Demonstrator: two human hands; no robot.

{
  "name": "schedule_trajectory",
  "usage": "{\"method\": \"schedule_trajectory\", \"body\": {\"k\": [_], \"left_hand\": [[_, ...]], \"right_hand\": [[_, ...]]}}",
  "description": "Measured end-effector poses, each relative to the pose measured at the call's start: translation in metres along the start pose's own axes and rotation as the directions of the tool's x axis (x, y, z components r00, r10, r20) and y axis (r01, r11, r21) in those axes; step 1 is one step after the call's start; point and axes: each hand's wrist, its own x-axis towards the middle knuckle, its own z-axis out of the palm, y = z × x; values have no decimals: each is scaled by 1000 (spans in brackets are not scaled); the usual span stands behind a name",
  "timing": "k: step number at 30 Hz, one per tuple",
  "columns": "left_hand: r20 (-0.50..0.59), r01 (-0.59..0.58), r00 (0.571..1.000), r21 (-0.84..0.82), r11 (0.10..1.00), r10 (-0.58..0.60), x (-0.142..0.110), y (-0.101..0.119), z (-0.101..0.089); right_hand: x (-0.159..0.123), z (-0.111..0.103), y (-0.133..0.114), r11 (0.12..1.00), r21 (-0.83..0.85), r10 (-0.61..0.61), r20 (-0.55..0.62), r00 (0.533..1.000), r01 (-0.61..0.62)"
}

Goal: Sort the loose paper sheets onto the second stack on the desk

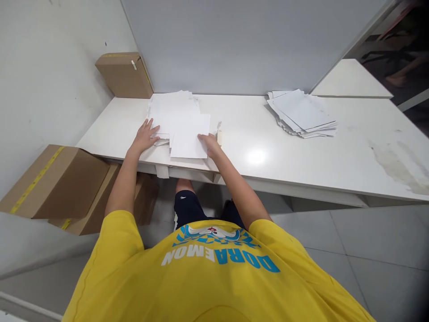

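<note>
On the white desk lies a loose spread of white paper sheets (174,105). My left hand (145,135) rests at the left edge of this spread, its fingers stretched apart over the paper. One sheet of paper (189,138) lies over the near right part of the spread. My right hand (210,144) grips its right edge, with the thumb on top and the other fingers mostly hidden beneath. Just right of that hand is a small cream-coloured block (219,137).
A second stack of papers (303,114) sits farther right on the white desk (248,129). A cardboard box (125,76) stands at the back left corner. More cardboard boxes (56,179) are piled left of the desk. A grey panel (228,44) rises behind it.
</note>
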Motion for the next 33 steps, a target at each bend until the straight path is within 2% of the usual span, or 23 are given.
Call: {"method": "schedule_trajectory", "body": {"k": [3, 5, 10, 17, 19, 22, 27, 30, 32, 33], "left_hand": [[57, -40, 998, 47, 998, 37, 11, -4, 1], [55, -73, 996, 83, 994, 68, 16, -4, 1], [-14, -132, 991, 164, 977, 136, 22, 0, -4], [-169, -247, 938, 283, 927, 302, 23, 11, -5], [-209, -271, 919, 279, 921, 334, 16, 16, -4], [-278, -318, 893, 169, 933, 355, -3, 26, 1], [-425, -359, 863, -134, 924, 273, -49, 49, 21], [-446, -361, 877, -368, 857, 178, -77, 67, 34], [-490, -296, 872, -547, 783, -13, -90, 79, 41], [-506, -244, 845, -656, 714, -176, -94, 84, 44]], "right_hand": [[2, -1, -3, 1000, 8, -17, -24, 1000, 17], [3, -1, -5, 999, 9, -36, -29, 999, 36], [4, -5, -7, 998, -3, -58, -25, 998, 57], [6, -13, -13, 998, 48, 29, -20, 999, -28], [6, -12, -16, 995, 69, 66, 4, 998, -67], [5, -5, -18, 990, 59, 123, 27, 992, -124], [-2, 9, -9, 980, 27, 194, 70, 979, -196], [-6, 9, 1, 978, 14, 206, 141, 968, -210], [-9, 6, 6, 984, -5, 175, 153, 973, -176], [-12, 4, 8, 989, -15, 148, 152, 977, -147]]}}
